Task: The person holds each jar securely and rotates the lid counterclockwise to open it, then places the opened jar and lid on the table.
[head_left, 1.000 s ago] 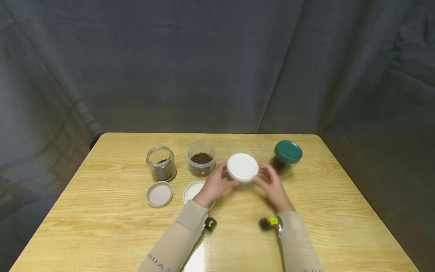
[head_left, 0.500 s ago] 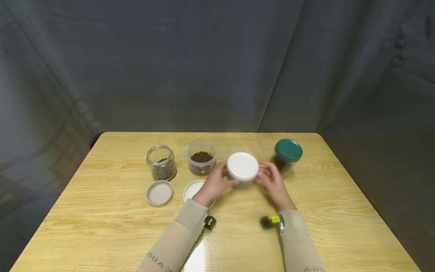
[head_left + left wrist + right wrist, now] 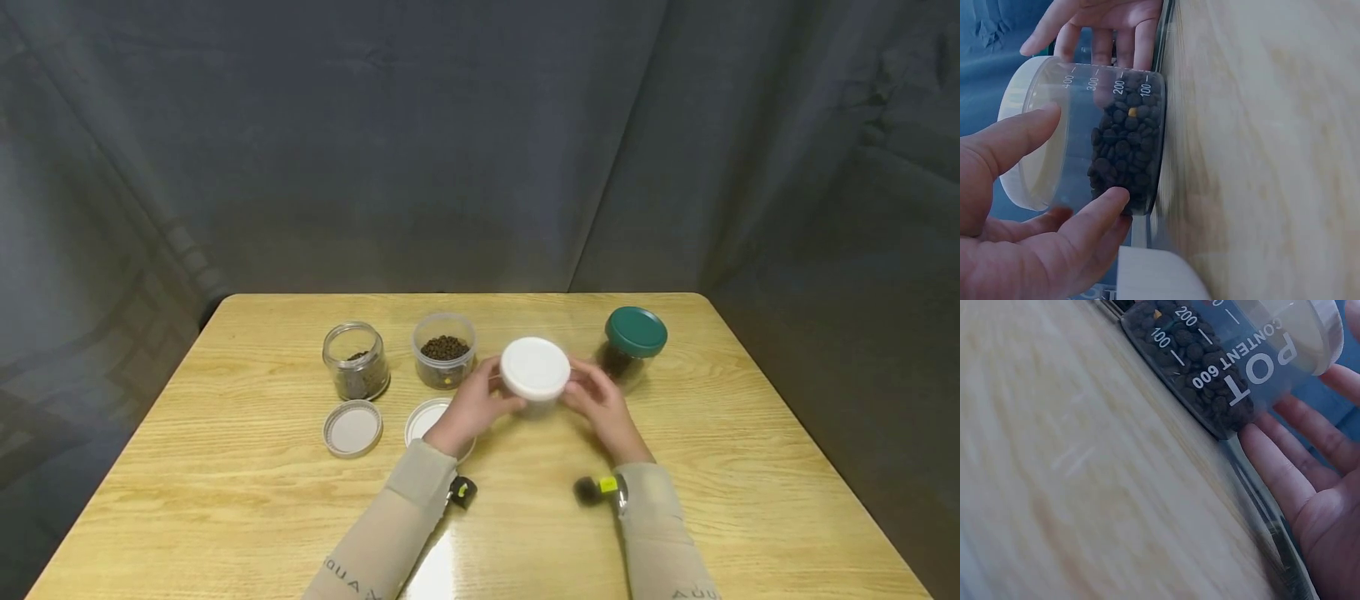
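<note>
A clear plastic jar [image 3: 536,408] with a white lid [image 3: 536,367] stands upright between both hands. Dark round pellets [image 3: 1125,140] fill its lower part, with one yellow piece among them. Thumb and fingers of my left hand [image 3: 472,408] curve round the jar's left side. My right hand [image 3: 603,408] lies along the other side, its fingers [image 3: 1275,465] fairly straight and their tips at the wall near the base. In the left wrist view the right thumb points away from the lid. The lid covers the jar's mouth.
Left of the hands stand a lidless glass jar [image 3: 360,379] and a lidless plastic tub [image 3: 444,372] with brown pellets. A grey lid [image 3: 352,428] and a white lid [image 3: 426,421] lie before them. A green-lidded jar [image 3: 636,333] stands behind my right hand on the wooden table [image 3: 750,467].
My right hand has shifted slightly right and its thumb has drawn back a little from the lid's edge. The left hand and the jar stay almost in place.
</note>
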Demonstrator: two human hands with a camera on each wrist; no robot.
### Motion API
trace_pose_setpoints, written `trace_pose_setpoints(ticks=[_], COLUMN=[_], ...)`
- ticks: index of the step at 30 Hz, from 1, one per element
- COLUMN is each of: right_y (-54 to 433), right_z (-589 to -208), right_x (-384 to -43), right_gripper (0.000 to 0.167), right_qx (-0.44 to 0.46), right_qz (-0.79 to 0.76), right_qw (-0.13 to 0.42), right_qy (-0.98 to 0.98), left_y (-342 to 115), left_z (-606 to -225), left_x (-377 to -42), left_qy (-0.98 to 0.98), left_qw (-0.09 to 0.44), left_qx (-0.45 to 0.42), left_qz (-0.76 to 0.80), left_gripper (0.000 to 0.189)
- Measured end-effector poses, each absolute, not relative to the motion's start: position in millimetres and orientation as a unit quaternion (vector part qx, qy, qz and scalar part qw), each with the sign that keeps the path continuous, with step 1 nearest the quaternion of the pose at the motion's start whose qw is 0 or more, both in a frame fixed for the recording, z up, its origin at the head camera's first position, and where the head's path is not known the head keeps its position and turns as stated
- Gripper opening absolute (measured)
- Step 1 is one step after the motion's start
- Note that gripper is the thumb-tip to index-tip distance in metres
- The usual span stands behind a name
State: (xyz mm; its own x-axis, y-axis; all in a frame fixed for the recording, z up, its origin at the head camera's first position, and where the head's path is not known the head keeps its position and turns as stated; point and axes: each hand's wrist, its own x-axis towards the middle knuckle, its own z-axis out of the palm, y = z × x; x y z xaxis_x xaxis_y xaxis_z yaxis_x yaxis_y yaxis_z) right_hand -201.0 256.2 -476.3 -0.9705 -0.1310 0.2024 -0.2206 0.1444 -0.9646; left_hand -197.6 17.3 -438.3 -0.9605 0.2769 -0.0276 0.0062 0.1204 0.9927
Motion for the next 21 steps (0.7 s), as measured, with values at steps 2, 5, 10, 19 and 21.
trace_pose_setpoints(ticks=[2, 5, 10, 19, 21], right_y=[256.1, 255.7, 254.2, 254.4, 255.1], right_z=[-476.3, -476.7, -475.8, -474.3, -474.9], right_x=[-201.4, -202.3, -202.5, -200.6, -200.6], right_gripper=[0.054, 0.059, 0.059, 0.052, 0.050], right_qx=[0.111, 0.109, 0.122, 0.119, 0.118], right_qz=[0.620, 0.596, 0.613, 0.678, 0.680], right_qw=[0.039, 0.043, 0.040, 0.010, 0.007], right_qy=[-0.776, -0.794, -0.779, -0.726, -0.724], left_y=[16.9, 16.9, 17.1, 16.7, 16.5], left_z=[-438.2, -439.0, -438.7, -438.7, -439.1], left_x=[-197.2, -197.6, -197.2, -196.7, -197.0], left_qy=[0.740, 0.740, 0.739, 0.741, 0.744], left_qw=[0.104, 0.104, 0.106, 0.105, 0.105], left_qx=[0.097, 0.098, 0.095, 0.099, 0.100], left_qz=[0.657, 0.657, 0.659, 0.656, 0.653], left_gripper=[0.081, 0.081, 0.081, 0.082, 0.082])
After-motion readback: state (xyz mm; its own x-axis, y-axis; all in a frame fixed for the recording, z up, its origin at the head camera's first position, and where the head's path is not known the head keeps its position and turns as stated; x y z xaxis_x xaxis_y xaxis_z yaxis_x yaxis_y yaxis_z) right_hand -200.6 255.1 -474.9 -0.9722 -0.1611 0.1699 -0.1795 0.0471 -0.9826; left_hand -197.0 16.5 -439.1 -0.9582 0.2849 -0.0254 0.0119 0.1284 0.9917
